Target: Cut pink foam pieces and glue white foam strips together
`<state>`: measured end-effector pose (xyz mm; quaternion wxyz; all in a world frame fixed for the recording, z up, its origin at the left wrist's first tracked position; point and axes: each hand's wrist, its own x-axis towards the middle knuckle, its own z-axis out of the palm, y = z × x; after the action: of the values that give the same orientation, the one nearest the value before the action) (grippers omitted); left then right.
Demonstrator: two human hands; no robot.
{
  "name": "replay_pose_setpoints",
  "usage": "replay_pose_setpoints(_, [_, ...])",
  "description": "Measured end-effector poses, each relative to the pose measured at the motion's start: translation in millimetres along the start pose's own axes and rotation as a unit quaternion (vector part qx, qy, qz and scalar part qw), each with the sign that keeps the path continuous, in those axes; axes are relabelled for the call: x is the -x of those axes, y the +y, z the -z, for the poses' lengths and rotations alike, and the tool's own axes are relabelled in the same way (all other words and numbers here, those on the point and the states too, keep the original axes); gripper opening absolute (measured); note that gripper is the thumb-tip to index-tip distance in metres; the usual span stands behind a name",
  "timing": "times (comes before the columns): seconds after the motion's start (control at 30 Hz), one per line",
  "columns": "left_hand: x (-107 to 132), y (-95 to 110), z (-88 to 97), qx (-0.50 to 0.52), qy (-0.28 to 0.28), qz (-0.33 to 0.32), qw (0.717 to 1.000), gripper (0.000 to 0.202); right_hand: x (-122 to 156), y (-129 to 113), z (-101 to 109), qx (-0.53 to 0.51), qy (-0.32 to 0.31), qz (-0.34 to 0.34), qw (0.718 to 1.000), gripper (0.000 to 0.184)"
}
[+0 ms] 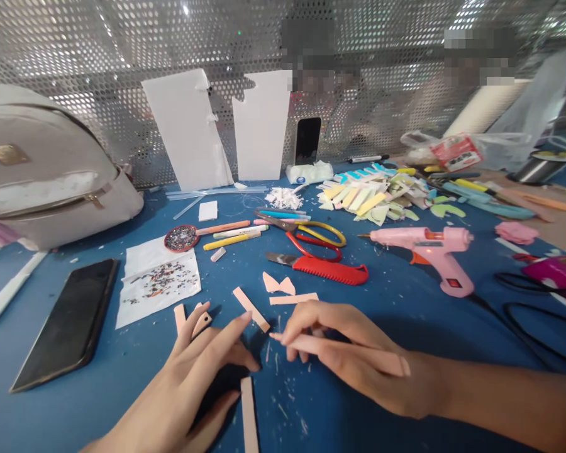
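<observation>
My right hand [391, 390] is closed in a writing grip around a pale peach marker pen [358, 351]. The pen's tip points left, close to the lower end of a peach strip [246, 301] lying aslant on the blue table. Fingers spread, my left hand [193, 371] rests palm down, its index fingertip on or just beside that strip. Partly under its fingers are two small peach pieces, one piece [202, 323] with a dark hole. A longer peach strip [249, 415] lies by the left thumb. Beyond the right hand are another strip [293, 299] and a notched scrap [278, 284].
Behind the strips lie a red utility knife [330, 270], scissors [318, 239] and several markers [231, 240]. A pink glue gun [424, 242] with a black cord lies right. On the left are a phone [70, 321], a glitter-strewn sheet [136, 267] and a bag [51, 170].
</observation>
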<state>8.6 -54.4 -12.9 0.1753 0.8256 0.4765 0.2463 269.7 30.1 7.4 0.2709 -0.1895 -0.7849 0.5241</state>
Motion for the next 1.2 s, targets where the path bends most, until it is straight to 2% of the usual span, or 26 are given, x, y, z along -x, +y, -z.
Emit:
replay_pose_setpoints(0.07, [-0.7, -6.6, 3.6, 0.010, -0.018, -0.015, 1.000, 0.065, 1.7, 1.2, -1.4, 0.036, -0.009, 0.024, 0.999, 0.031])
replay_pose_setpoints(0.13, [-1.8, -13.2, 7.2, 0.024, -0.040, -0.024, 0.999, 0.067, 3.4, 2.6, -3.8, 0.052, -0.003, 0.019, 0.998, 0.037])
replay_pose_setpoints(0.3, [-5.1, -21.6, 11.6, 0.052, -0.070, -0.052, 0.995, 0.071, 1.0, -3.4, -14.6, 0.025, -0.031, -0.022, 0.999, 0.049])
replay_pose_setpoints(0.43, [-7.0, -22.6, 12.5, 0.069, -0.079, -0.060, 0.993, 0.070, -6.8, -16.0, -27.9, 0.008, -0.046, -0.095, 0.994, 0.042])
replay_pose_setpoints(0.5, [-7.7, -24.1, 13.6, 0.071, -0.066, -0.054, 0.994, 0.070, -11.1, -21.0, -34.1, 0.013, -0.062, -0.108, 0.992, 0.039])
replay_pose_setpoints(0.6, [-8.2, -28.1, 15.8, 0.064, -0.052, -0.049, 0.995, 0.067, -17.8, -22.6, -40.8, 0.064, -0.082, -0.079, 0.991, 0.038])
replay_pose_setpoints(0.7, [-8.1, -32.1, 16.6, 0.045, -0.051, -0.041, 0.997, 0.064, -24.7, -15.2, -44.5, 0.094, -0.066, -0.063, 0.991, 0.036])
replay_pose_setpoints(0.87, [-7.7, -34.8, 14.5, 0.055, -0.047, -0.037, 0.997, 0.065, -29.5, 0.2, -47.2, 0.068, -0.028, -0.074, 0.995, 0.035])
replay_pose_setpoints(1.03, [-8.6, -33.4, 14.2, 0.074, -0.055, -0.036, 0.995, 0.066, -27.5, -0.1, -47.0, 0.080, -0.057, -0.061, 0.993, 0.038])
replay_pose_setpoints(1.2, [-8.5, -33.0, 13.5, 0.072, -0.052, -0.035, 0.995, 0.064, -28.3, -3.5, -45.8, 0.099, -0.055, -0.034, 0.993, 0.036])
